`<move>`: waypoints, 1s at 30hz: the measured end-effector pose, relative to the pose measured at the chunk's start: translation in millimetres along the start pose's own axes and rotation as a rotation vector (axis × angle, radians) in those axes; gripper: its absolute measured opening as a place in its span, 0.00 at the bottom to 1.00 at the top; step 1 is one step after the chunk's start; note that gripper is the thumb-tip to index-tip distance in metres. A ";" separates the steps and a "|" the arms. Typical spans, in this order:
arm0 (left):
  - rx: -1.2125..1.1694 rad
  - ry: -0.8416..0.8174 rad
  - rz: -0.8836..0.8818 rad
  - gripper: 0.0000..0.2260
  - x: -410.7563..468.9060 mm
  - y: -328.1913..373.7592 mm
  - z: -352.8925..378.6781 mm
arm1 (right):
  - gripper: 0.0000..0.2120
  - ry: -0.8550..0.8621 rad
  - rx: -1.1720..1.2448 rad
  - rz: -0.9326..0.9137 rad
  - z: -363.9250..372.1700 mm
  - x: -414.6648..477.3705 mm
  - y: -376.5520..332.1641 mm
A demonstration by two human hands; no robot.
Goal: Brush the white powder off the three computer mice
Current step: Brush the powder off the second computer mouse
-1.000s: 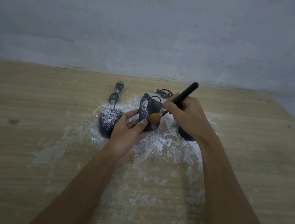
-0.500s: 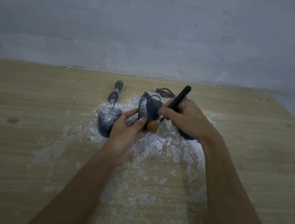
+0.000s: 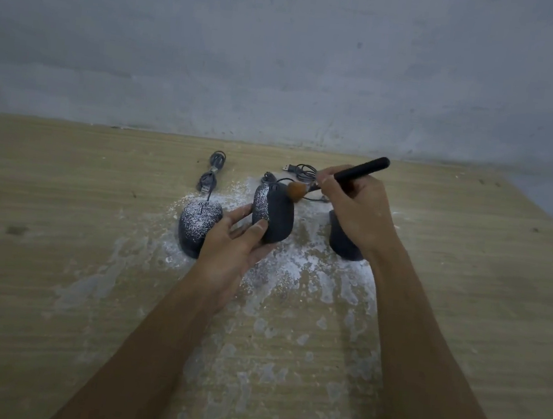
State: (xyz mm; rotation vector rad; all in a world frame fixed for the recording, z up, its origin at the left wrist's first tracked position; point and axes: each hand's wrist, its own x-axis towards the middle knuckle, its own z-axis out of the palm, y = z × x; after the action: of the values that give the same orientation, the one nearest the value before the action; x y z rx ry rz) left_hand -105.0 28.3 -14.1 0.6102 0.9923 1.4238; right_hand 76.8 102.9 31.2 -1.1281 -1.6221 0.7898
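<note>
I log: left hand (image 3: 229,248) grips half-brushed middle mouse (image 3: 279,218), right hand (image 3: 354,211) grips brush (image 3: 362,169); left mouse (image 3: 197,226) not yet brushed.

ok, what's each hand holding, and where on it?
Left hand holds the middle mouse by its near end. Right hand grips the brush by its black handle.
</note>
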 end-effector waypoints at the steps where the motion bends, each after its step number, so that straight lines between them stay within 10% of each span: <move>1: -0.002 -0.003 -0.004 0.19 -0.7 -0.3 1.2 | 0.05 -0.051 0.019 0.019 -1.9 -1.0 1.0; 4: -0.025 -0.006 -0.019 0.16 -3.3 0.1 4.3 | 0.06 -0.179 0.052 0.095 -1.2 -4.0 3.0; 17: -0.136 -0.030 -0.084 0.20 -1.6 1.5 2.4 | 0.06 0.217 0.001 -0.014 5.9 3.5 10.4; 30: -0.214 -0.061 -0.120 0.15 -3.1 2.7 5.1 | 0.07 -0.042 0.108 0.062 -6.5 0.0 14.9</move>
State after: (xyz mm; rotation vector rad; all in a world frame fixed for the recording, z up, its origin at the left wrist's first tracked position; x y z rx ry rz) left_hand -101.7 26.6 -8.7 0.4277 0.8026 1.3750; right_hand 87.4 108.1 20.1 -1.0956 -1.5661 0.9355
